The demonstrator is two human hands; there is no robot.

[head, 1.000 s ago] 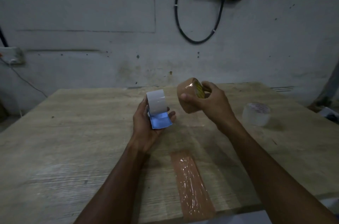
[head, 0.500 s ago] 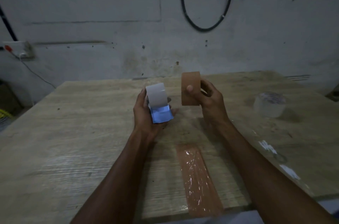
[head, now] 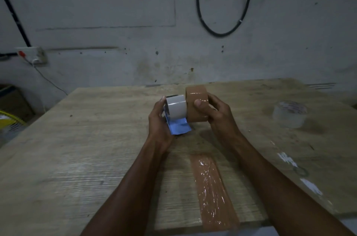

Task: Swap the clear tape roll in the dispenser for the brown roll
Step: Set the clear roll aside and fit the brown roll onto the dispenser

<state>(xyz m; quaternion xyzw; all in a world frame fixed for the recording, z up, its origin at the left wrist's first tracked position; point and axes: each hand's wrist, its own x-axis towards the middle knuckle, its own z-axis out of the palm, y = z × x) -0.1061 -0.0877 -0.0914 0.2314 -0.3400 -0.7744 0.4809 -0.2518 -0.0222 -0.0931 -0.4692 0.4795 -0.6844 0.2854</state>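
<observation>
Here, left hand (head: 159,120) holding the tape dispenser (head: 176,114), right hand (head: 217,113) wrapped around the brown roll (head: 197,105), roll pressed right against the dispenser's side, clear roll (head: 290,114) far off right on the table (head: 77,148).

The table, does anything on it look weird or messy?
Yes. A strip of brown tape is stuck flat on the wooden table near its front edge, wrinkled and shiny, and white scraps lie stuck near the right side.
</observation>
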